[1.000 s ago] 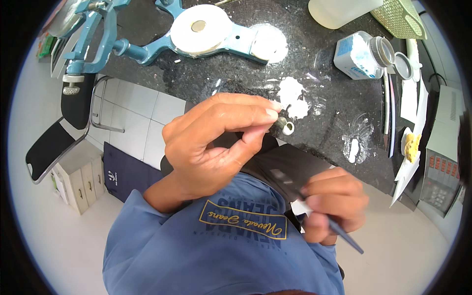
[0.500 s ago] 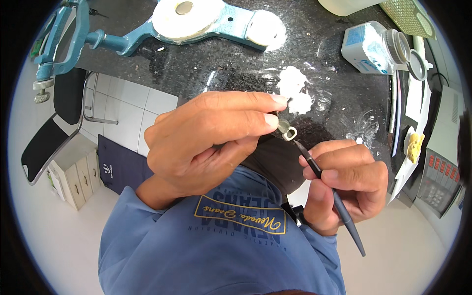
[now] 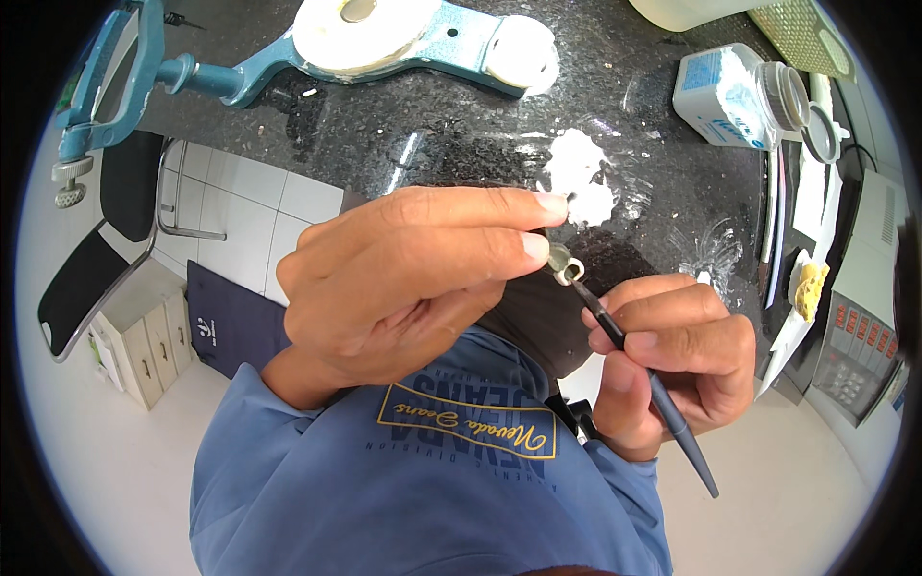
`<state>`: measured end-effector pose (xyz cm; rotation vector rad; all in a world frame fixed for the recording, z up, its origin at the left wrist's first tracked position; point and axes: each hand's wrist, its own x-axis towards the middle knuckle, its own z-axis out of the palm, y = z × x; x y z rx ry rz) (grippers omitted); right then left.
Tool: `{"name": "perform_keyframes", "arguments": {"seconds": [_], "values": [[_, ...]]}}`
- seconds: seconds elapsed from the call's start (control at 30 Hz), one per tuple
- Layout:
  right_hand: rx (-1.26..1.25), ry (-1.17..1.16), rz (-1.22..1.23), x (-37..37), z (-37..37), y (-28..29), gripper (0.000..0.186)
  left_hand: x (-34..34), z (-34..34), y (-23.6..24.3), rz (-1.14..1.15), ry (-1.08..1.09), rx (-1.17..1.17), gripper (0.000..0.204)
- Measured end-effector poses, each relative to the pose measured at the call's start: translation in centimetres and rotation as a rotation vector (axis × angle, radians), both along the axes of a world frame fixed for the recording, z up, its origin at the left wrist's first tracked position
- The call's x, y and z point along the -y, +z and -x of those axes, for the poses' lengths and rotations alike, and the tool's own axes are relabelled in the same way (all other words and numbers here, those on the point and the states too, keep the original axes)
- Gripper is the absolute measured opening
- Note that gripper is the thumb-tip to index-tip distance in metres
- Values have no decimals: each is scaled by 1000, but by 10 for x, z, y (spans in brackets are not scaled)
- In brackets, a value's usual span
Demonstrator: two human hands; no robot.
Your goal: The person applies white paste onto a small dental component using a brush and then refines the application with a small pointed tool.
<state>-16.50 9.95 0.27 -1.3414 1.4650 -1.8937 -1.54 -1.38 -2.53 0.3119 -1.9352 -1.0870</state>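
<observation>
Between the fingertips of my left hand (image 3: 399, 264) is the end of a small dental crown piece (image 3: 558, 274), off-white and hollow like a ring, with a greyish part next to the fingers. A dark item shows partly behind those fingertips; its kind is hidden. My right hand (image 3: 687, 336) pinches a slim dark brush (image 3: 670, 415) like a pen, handle slanting down to the right. Its pointed tip meets the lower rim of the ring; how far it reaches inside cannot be made out.
White powder (image 3: 578, 158) lies in a heap on the dark speckled bench (image 3: 461, 139). A blue articulator (image 3: 269, 72) with white plaster plates spans the back left. At the back right are an open white jar (image 3: 720, 96) and a green basket (image 3: 807, 34). Black chairs (image 3: 72, 288) stand left.
The brush tip has moved slightly up to the ring's rim. The ring piece has shifted a little right in my left hand, and the whole view has moved slightly.
</observation>
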Motion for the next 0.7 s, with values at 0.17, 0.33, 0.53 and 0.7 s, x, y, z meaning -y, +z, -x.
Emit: {"name": "perform_keyframes", "arguments": {"seconds": [0.17, 0.33, 0.53, 0.7], "values": [[-7, 9, 12, 0, 1, -2, 27, 0, -1, 0, -2, 0, 5, 23], [-14, 11, 26, 0, 0, -3, 27, 0, 0, 0, -3, 6, 12, 23], [-40, 13, 30, -1, 2, -2, 27, -1, 2, 1, -7, 17, 9, 23], [-20, 1, 66, -2, 3, -3, 27, 0, 3, 0, 3, 23, 1, 24]]}}
